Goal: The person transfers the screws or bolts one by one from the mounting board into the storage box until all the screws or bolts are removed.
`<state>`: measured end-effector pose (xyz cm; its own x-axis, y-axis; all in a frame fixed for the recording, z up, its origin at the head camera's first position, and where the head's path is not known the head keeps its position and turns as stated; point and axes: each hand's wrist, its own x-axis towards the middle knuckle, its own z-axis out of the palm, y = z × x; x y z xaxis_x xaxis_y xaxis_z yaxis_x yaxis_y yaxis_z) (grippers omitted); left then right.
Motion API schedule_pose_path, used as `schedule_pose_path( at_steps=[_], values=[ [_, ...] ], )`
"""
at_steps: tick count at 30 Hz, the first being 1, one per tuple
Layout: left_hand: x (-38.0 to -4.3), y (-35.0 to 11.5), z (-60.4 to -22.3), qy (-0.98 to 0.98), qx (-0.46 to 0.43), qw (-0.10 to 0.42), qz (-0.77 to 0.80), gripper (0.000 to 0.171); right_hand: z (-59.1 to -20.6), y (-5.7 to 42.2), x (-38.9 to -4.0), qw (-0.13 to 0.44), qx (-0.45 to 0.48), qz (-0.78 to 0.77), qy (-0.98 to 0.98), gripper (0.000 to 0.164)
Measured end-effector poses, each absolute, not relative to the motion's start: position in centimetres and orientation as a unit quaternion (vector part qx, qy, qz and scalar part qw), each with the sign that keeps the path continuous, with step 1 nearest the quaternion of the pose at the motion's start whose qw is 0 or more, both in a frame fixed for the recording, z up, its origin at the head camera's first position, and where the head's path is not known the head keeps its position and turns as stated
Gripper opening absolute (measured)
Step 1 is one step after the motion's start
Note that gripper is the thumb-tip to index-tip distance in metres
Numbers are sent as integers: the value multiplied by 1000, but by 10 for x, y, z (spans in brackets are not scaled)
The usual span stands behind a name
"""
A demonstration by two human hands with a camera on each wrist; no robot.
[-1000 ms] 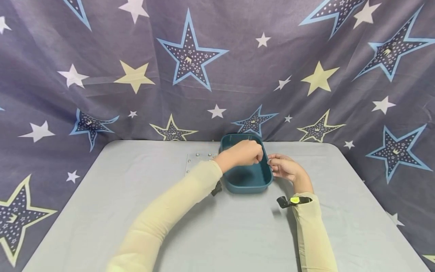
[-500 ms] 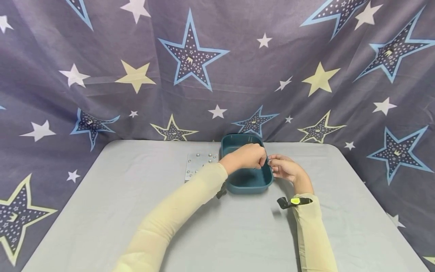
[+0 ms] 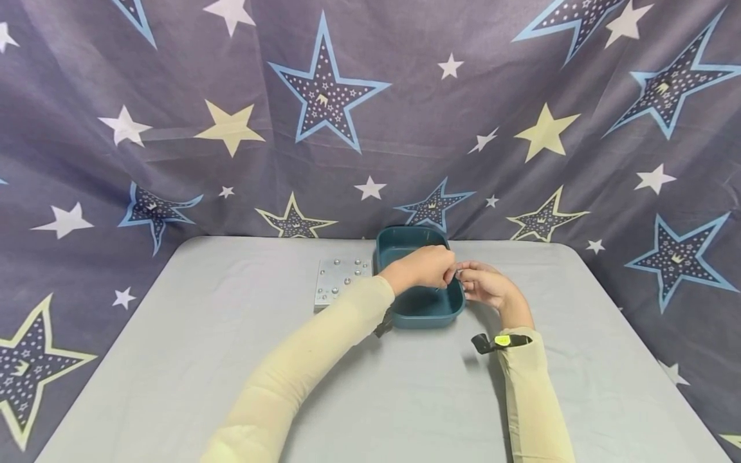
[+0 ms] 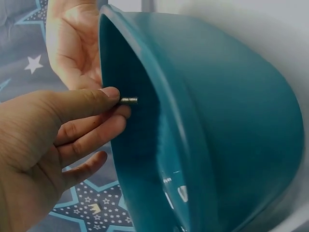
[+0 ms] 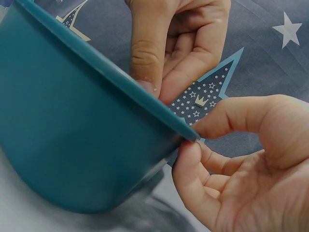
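Note:
My left hand [image 3: 425,267] reaches over the teal plastic bin [image 3: 425,321], close to its right wall. Thumb and fingers pinch a small threaded metal screw [image 4: 129,100], whose shaft points into the bin in the left wrist view; its other end is hidden in the grip. At the bin's right side, my right hand [image 3: 488,287] pinches the rim [image 5: 186,133] between thumb and a finger. Some shiny small metal pieces [image 4: 182,193] show inside the bin, too unclear to identify. The two hands nearly meet across the rim.
A metal block [image 3: 341,276] with several bolt heads on top stands left of the bin, partly behind the left sleeve [image 3: 312,354]. The grey table [image 3: 440,399] ends at a star-patterned cloth [image 3: 370,116] behind.
My left hand has shifted right across the bin toward its right rim, uncovering more of the metal block. The right hand and the bin have stayed in place.

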<state>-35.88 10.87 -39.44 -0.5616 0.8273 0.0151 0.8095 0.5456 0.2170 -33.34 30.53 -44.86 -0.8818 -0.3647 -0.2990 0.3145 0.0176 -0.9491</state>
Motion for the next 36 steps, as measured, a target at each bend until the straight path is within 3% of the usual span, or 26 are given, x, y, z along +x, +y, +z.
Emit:
schedule_pose_path(
  at_steps=[16, 36],
  values=[
    [-379, 102, -408, 911, 374, 36, 171, 15, -452, 304, -335, 232, -13, -704, 671, 23],
    [-389, 89, -377, 907, 340, 111, 223, 21, -454, 303, -335, 231, -19, -697, 678, 21]
  ],
)
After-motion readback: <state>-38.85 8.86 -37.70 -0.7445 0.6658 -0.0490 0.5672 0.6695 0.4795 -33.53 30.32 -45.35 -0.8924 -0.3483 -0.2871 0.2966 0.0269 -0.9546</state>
